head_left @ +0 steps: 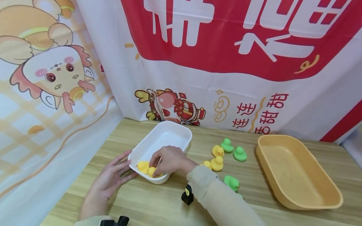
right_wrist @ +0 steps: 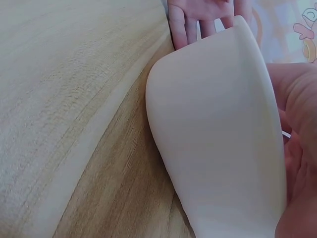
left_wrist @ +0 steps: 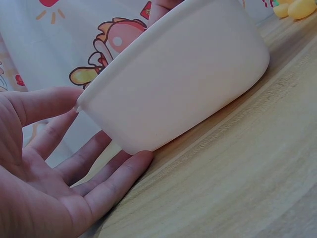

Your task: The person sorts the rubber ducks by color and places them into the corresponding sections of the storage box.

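Observation:
A white tub stands on the table with yellow ducks in its near end. My right hand reaches over the rim, thumb and fingers curled round a yellow duck low in the tub. At the tub's near left corner is my left hand, fingers spread and fairly straight. The left wrist view shows the left hand touching the rim and the lower edge of the tub. In the right wrist view the tub's wall hides the right fingertips and the ducks.
Right of the tub lie several loose ducks, yellow and green; the right forearm partly covers some. Farther right stands an orange-yellow tub. A printed cloth hangs behind the wooden table.

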Demonstrator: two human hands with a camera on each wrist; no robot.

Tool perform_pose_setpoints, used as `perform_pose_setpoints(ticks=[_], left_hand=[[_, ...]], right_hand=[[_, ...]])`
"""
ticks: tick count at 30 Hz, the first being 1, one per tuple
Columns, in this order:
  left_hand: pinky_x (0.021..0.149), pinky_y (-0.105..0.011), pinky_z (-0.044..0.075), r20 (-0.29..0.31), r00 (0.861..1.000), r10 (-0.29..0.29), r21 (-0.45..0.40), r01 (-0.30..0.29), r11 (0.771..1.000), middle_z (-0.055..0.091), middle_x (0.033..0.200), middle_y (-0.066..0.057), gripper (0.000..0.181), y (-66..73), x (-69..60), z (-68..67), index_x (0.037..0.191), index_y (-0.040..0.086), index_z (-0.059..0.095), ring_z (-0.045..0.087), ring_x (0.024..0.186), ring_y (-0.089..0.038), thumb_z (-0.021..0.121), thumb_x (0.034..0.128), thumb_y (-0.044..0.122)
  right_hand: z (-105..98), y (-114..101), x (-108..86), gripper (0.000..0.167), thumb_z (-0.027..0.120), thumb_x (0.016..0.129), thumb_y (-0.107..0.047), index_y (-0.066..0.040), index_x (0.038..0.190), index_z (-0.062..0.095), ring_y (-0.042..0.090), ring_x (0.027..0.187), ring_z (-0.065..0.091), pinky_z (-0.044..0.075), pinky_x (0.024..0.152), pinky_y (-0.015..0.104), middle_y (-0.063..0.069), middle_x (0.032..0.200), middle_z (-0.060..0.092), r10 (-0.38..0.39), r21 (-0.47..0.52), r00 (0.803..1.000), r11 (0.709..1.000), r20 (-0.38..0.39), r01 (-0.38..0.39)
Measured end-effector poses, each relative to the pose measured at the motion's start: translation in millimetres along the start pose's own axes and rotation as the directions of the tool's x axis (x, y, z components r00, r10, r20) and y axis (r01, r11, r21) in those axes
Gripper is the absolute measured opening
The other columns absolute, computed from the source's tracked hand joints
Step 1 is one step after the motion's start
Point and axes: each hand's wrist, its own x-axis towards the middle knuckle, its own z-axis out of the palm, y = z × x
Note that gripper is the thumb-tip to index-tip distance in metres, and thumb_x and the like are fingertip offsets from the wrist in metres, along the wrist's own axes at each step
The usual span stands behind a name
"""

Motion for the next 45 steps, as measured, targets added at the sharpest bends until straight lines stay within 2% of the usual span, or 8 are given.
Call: perform_pose_setpoints(ticks=[11, 18, 22, 26, 28, 31, 34, 45], left_hand=[[0.109, -0.043, 0.059, -0.002, 1.0, 0.004, -0.003, -0.004, 1.0, 0.053, 0.148, 0.008, 0.054, -0.5, -1.7, -0.4, 0.162, 0.028, 0.046, 0.068, 0.125, -0.01, 0.059, 0.1109, 0.02], [0.11, -0.043, 0.058, -0.003, 1.0, 0.004, -0.001, -0.004, 1.0, 0.048, 0.155, 0.003, 0.057, 0.7, -1.7, 0.3, 0.165, 0.025, 0.042, 0.066, 0.127, -0.012, 0.059, 0.1109, 0.021], [0.112, -0.045, 0.058, -0.007, 1.0, 0.003, -0.013, -0.003, 1.0, 0.048, 0.156, 0.002, 0.057, -0.8, -0.8, 0.0, 0.165, 0.025, 0.043, 0.066, 0.128, -0.014, 0.06, 0.1105, 0.02], [0.112, -0.045, 0.057, -0.017, 1.0, 0.002, -0.023, -0.002, 1.0, 0.051, 0.153, 0.004, 0.056, -2.8, -0.9, -0.6, 0.164, 0.026, 0.045, 0.066, 0.128, -0.014, 0.06, 0.1103, 0.019], [0.113, -0.046, 0.057, -0.021, 1.0, 0.0, -0.022, -0.001, 1.0, 0.052, 0.153, 0.004, 0.056, -2.1, -1.2, -0.3, 0.163, 0.026, 0.045, 0.066, 0.129, -0.015, 0.06, 0.1102, 0.019], [0.113, -0.046, 0.057, -0.023, 1.0, 0.001, -0.02, -0.002, 1.0, 0.051, 0.154, 0.003, 0.057, -0.2, -0.7, 1.0, 0.164, 0.026, 0.045, 0.066, 0.13, -0.015, 0.061, 0.1098, 0.02], [0.113, -0.046, 0.057, -0.028, 1.0, 0.002, -0.018, -0.003, 1.0, 0.051, 0.155, 0.003, 0.057, 1.0, 0.2, 2.9, 0.164, 0.026, 0.045, 0.066, 0.129, -0.015, 0.062, 0.1093, 0.02], [0.111, -0.043, 0.058, -0.021, 1.0, -0.002, 0.001, 0.002, 1.0, 0.048, 0.157, 0.005, 0.058, -1.7, 1.2, 0.6, 0.165, 0.028, 0.043, 0.066, 0.128, -0.011, 0.06, 0.1104, 0.022]], right_hand=[[3, 3, 2.2, 0.018, 0.095, 0.08, -0.034, -0.039, 0.089, 0.08, -0.002, 0.087, 0.059, 0.045, 0.087, 0.029, -0.025, 0.082, 0.07, 0.007, 0.003, 1.0, 1.0, 0.008, -0.007], [7, 0, -0.1, 0.021, 0.094, 0.079, -0.038, -0.036, 0.095, 0.081, -0.005, 0.084, 0.059, 0.047, 0.082, 0.025, -0.024, 0.084, 0.072, -0.036, -0.045, 0.997, 0.998, -0.068, 0.033], [4, 0, -3.7, 0.026, 0.095, 0.078, -0.033, -0.026, 0.1, 0.083, 0.0, 0.088, 0.064, 0.05, 0.084, 0.021, -0.015, 0.092, 0.078, -0.048, 0.101, 0.991, 0.993, -0.126, 0.061], [-2, -3, -11.3, 0.025, 0.093, 0.084, -0.023, -0.015, 0.106, 0.083, 0.013, 0.098, 0.07, 0.055, 0.09, 0.022, 0.0, 0.103, 0.082, -0.049, 0.313, 0.976, 0.943, -0.214, 0.116], [-7, -4, -17.6, 0.023, 0.092, 0.086, -0.02, -0.015, 0.106, 0.082, 0.015, 0.098, 0.071, 0.058, 0.09, 0.024, 0.003, 0.104, 0.081, -0.05, 0.371, 0.96, 0.916, -0.276, 0.155], [-17, -7, -31.9, 0.018, 0.09, 0.088, -0.019, -0.018, 0.104, 0.082, 0.013, 0.094, 0.071, 0.06, 0.089, 0.028, 0.001, 0.102, 0.081, -0.04, 0.398, 0.936, 0.898, -0.35, 0.188], [-26, -6, -48.1, 0.016, 0.09, 0.088, -0.019, -0.018, 0.102, 0.082, 0.01, 0.091, 0.071, 0.061, 0.086, 0.028, 0.001, 0.101, 0.081, -0.036, 0.392, 0.92, 0.898, -0.39, 0.201], [-34, 19, -98.8, 0.015, 0.088, 0.088, -0.015, -0.017, 0.102, 0.082, 0.015, 0.091, 0.072, 0.061, 0.075, 0.024, 0.001, 0.1, 0.08, 0.061, 0.32, 0.884, 0.942, -0.464, 0.103]])
